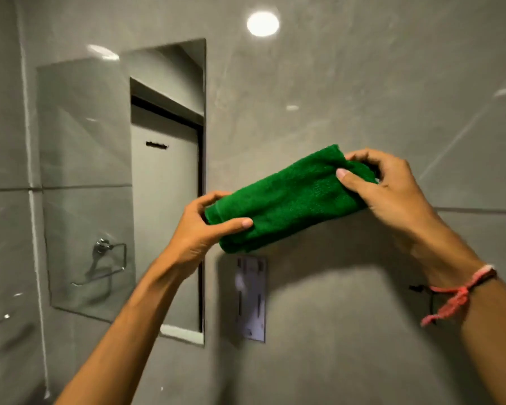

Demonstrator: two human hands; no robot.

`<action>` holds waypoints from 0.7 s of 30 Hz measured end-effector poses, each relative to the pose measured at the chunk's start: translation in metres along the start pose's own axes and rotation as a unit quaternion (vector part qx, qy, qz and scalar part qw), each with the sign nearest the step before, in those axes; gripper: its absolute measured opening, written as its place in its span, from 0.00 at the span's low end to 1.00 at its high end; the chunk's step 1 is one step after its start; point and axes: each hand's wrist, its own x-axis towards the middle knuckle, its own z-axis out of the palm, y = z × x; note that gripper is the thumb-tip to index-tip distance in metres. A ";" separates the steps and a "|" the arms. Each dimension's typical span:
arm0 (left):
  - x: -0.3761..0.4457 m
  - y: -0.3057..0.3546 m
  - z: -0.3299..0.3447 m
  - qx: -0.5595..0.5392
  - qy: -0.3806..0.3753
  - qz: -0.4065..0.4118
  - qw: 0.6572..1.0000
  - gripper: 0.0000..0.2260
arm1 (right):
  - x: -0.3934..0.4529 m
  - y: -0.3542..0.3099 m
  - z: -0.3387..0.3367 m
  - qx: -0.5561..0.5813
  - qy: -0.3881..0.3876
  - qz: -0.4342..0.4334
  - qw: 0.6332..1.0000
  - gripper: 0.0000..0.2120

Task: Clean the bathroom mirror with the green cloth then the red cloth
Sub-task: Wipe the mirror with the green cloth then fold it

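A folded green cloth [287, 200] is held up in front of the grey tiled wall, tilted with its right end higher. My left hand [199, 232] pinches its lower left end, thumb on the front. My right hand [392, 188] grips its upper right end. The mirror [123, 182] hangs on the wall to the left of the cloth; it reflects a door and a metal towel ring. The cloth is beside the mirror's right edge, not on the glass. No red cloth is in view.
A small metallic plate [251, 298] is fixed to the wall just below the cloth. A red thread band [456, 296] is tied round my right wrist. A round lamp reflection [263, 23] glares high on the tiles.
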 end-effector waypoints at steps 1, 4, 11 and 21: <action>-0.009 -0.004 0.007 -0.041 -0.007 -0.033 0.999 0.24 | -0.017 0.014 -0.009 0.036 0.006 0.030 0.999 0.09; -0.047 -0.026 0.033 -0.104 -0.012 -0.124 0.987 0.26 | -0.081 0.053 -0.034 0.131 0.031 0.141 0.981 0.10; -0.171 -0.122 0.095 -0.136 -0.016 -0.382 0.914 0.28 | -0.260 0.162 -0.067 0.167 0.069 0.415 0.892 0.10; -0.367 -0.269 0.109 -0.029 -0.088 -0.648 0.756 0.12 | -0.498 0.264 -0.043 0.169 0.113 0.713 0.671 0.09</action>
